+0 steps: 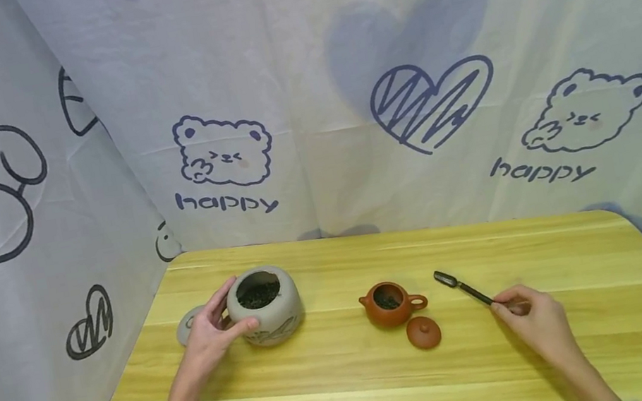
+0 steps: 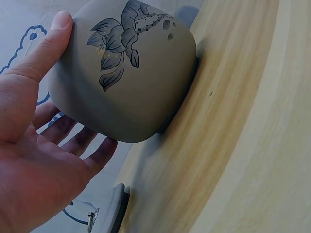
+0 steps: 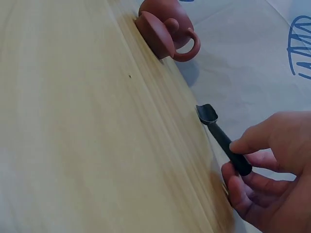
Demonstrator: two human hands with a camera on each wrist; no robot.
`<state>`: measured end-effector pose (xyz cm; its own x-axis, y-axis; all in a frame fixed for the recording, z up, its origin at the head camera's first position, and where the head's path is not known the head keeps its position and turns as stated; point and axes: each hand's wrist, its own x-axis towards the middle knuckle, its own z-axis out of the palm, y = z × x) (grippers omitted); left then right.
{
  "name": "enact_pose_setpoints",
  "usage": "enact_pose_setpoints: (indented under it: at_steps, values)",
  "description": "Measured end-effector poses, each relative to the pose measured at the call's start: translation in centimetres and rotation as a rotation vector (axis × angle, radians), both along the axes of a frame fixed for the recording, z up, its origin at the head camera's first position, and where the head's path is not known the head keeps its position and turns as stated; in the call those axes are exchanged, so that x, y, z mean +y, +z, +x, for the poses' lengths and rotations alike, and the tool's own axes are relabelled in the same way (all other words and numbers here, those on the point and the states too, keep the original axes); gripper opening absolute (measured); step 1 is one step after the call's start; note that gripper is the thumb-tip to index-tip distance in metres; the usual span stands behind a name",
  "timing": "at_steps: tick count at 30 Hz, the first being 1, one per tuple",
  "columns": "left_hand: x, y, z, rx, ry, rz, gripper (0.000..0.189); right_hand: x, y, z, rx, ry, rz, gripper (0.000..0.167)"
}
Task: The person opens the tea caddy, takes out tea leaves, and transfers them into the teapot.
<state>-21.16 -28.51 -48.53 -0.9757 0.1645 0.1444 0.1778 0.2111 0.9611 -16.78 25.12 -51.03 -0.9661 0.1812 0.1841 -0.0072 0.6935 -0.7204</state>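
Observation:
My left hand (image 1: 209, 335) grips the side of a grey tea canister (image 1: 282, 318), thumb on the front and fingers behind. Dark loose tea leaves (image 1: 258, 296) lie inside its open mouth, and a painted flower (image 2: 116, 43) decorates its wall. On the right, my right hand (image 1: 535, 317) pinches the handle of a small black tea scoop (image 1: 468, 289), whose bowl points away to the left. Between the hands stands a reddish-brown clay teapot (image 1: 388, 314), uncovered, with dark leaves in it. Its knobbed lid (image 1: 424, 333) lies just in front.
The canister's grey lid (image 1: 188, 326) lies partly hidden behind my left hand. All of this is on a pale wooden table (image 1: 330, 399). White cloth (image 1: 301, 89) with bear and heart drawings hangs behind the table and at its left.

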Motion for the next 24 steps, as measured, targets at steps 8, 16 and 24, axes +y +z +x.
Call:
enact_pose_setpoints:
  at_steps: [8, 16, 24]
  values:
    - [0.0, 0.3, 0.0, -0.008, -0.005, 0.001, 0.090, -0.9, 0.1, 0.1, 0.019, 0.048, 0.091, 0.011]
    - [0.2, 0.4, 0.2, -0.002, -0.004, -0.011, 0.088, -2.0, 0.2, 0.3, -0.020, 0.079, 0.114, 0.015]
    - [0.2, 0.4, 0.2, -0.005, 0.001, -0.019, 0.089, -2.8, 0.4, 0.6, -0.059, 0.094, 0.151, 0.018]
